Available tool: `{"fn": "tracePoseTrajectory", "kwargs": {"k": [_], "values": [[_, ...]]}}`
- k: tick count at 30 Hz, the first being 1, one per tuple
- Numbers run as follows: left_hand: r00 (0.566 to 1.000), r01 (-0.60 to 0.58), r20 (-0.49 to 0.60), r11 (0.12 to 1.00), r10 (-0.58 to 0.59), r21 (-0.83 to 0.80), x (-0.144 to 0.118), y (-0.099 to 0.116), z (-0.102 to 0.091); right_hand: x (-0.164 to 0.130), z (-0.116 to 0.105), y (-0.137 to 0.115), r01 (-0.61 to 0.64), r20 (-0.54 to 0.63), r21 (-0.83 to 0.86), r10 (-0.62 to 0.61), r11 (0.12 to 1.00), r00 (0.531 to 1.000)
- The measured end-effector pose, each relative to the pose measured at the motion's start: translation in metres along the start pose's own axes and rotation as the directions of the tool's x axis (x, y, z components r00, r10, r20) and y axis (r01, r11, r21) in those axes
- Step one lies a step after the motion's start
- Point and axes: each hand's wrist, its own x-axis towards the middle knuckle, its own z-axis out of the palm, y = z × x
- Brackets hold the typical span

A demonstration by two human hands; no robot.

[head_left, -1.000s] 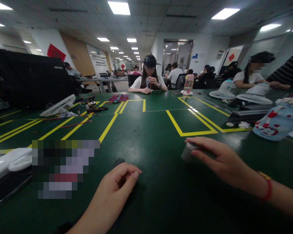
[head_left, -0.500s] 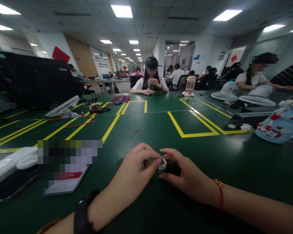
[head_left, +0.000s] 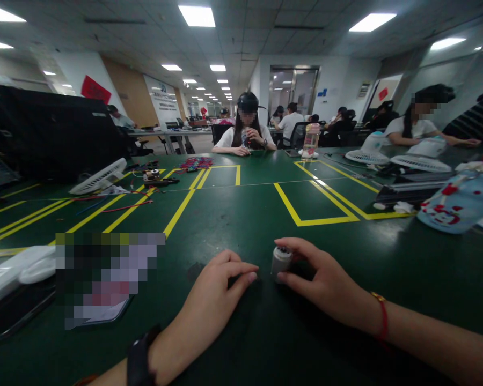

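Note:
A small metal motor [head_left: 280, 261], a silver cylinder with dark details on its top end, stands nearly upright at the table's near middle. My right hand [head_left: 320, 279] grips it from the right, thumb low on its side and fingers near the top. Whether its base touches the table I cannot tell. To the left, apart from the motor, is my left hand [head_left: 221, 292], with thumb and forefinger tips brought together in a pinch. Anything between those tips is too small or hidden to make out.
At left lie a white power strip [head_left: 4, 276], a dark phone [head_left: 24, 308] and a blurred-out flat item [head_left: 108, 289]. Wires [head_left: 195, 163] and a white fan [head_left: 100, 177] are farther back. On the right stands a blue bottle [head_left: 454, 206]. A person [head_left: 245, 131] sits opposite.
My left fingers have come off the motor and drawn a little left. My right hand now grips the motor, which has shifted slightly right and shows more of its side. The view has shifted a little.

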Motion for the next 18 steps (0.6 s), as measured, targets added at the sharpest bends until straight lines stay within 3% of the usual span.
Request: {"fn": "tracePoseTrajectory", "kwargs": {"k": [3, 7, 10, 12, 14, 16, 18], "values": [[0.999, 0.050, 0.001, 0.997, -0.050, -0.055, -0.014, -0.002, -0.014, -0.010, -0.038, 0.025, -0.132, -0.165, -0.098, 0.115, 0.986, 0.980], [0.995, 0.104, 0.021, 0.984, -0.102, -0.147, -0.037, -0.011, -0.025, -0.043, -0.100, 0.086, -0.403, -0.416, -0.285, 0.266, 0.870, 0.869], [0.988, 0.152, -0.004, 0.970, -0.156, -0.190, -0.043, -0.014, -0.024, -0.065, -0.129, 0.119, -0.502, -0.434, -0.362, 0.335, 0.785, 0.837], [0.979, 0.192, -0.030, 0.961, -0.201, -0.200, -0.043, -0.013, -0.023, -0.069, -0.132, 0.120, -0.469, -0.430, -0.432, 0.281, 0.770, 0.858], [0.974, 0.211, -0.043, 0.958, -0.224, -0.195, -0.041, -0.012, -0.021, -0.063, -0.121, 0.104, -0.373, -0.461, -0.543, 0.104, 0.752, 0.881], [0.976, 0.205, -0.043, 0.963, -0.215, -0.176, -0.039, -0.013, -0.020, -0.049, -0.098, 0.075, -0.218, -0.426, -0.625, -0.094, 0.750, 0.900], [0.980, 0.185, -0.045, 0.972, -0.193, -0.145, -0.038, -0.014, -0.020, -0.030, -0.065, 0.043, -0.029, -0.273, -0.592, -0.166, 0.805, 0.948]]}}
